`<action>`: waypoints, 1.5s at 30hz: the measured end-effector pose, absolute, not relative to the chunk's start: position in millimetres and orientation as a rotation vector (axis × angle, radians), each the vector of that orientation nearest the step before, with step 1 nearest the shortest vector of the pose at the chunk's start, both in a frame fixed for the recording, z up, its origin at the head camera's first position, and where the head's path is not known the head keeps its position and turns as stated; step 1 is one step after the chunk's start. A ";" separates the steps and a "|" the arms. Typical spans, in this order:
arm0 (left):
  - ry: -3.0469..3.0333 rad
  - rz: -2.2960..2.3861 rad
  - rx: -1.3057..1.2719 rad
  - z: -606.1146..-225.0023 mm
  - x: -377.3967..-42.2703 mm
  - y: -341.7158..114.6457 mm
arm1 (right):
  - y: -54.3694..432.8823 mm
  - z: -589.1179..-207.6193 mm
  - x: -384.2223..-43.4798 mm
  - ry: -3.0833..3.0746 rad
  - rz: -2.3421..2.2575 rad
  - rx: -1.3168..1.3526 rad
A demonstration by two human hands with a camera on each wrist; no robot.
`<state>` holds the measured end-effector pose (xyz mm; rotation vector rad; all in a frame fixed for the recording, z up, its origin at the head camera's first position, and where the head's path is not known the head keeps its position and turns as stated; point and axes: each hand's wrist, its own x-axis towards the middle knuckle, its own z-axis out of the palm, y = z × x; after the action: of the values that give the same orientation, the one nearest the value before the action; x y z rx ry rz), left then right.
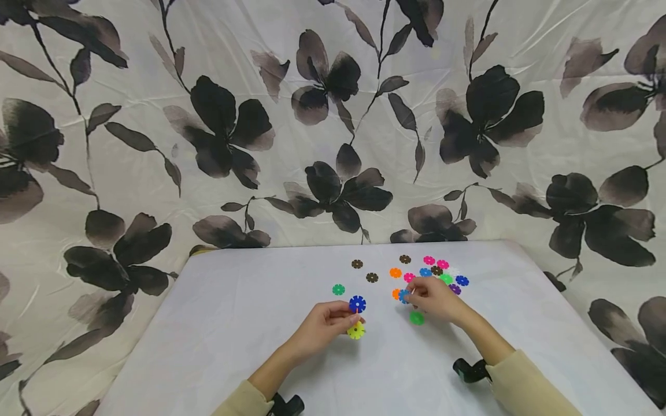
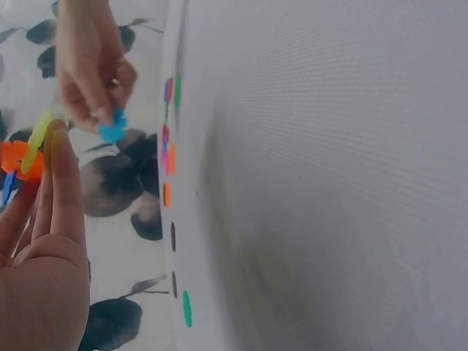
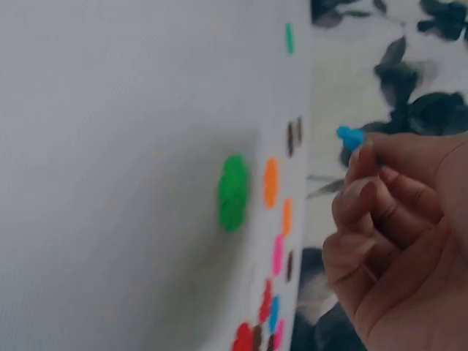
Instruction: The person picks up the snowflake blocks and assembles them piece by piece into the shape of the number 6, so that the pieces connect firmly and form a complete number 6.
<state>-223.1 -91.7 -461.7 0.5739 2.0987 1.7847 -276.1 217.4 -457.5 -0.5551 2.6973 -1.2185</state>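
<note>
My left hand (image 1: 324, 325) holds a small joined cluster of slotted plastic discs by its fingertips. A dark blue disc (image 1: 357, 304) sits at the top and a yellow disc (image 1: 356, 331) at the bottom. Between them is an orange disc (image 2: 16, 155), seen in the left wrist view and mostly covered by fingers in the head view. To the right, my right hand (image 1: 436, 297) pinches a light blue disc (image 3: 352, 137) between thumb and finger, raised off the table. In the head view this disc overlaps an orange disc (image 1: 396, 294) lying behind it.
Loose discs of several colours lie on the white table (image 1: 234, 323), mostly beyond and around my right hand. A green disc (image 1: 417, 318) lies just below that hand. A teal-green disc (image 1: 339, 289) and brown discs (image 1: 372, 278) lie farther left. A floral cloth (image 1: 333, 115) hangs behind.
</note>
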 end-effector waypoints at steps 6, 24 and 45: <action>2.120 1.779 0.597 -459.1 -225.0 -89.6 | 200.1 -432.2 -260.8 2.595 -1.294 -0.800; 2.088 1.758 0.640 -460.7 -222.4 -86.8 | 179.5 -418.6 -244.2 2.483 -1.438 -1.011; 2.132 1.784 0.667 -468.5 -222.9 -79.8 | 175.0 -418.7 -240.7 2.498 -1.368 -1.101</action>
<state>-222.9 -79.8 -468.5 0.6673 2.1324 1.7839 -240.7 175.0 -418.7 -1.1006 2.4978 -1.3682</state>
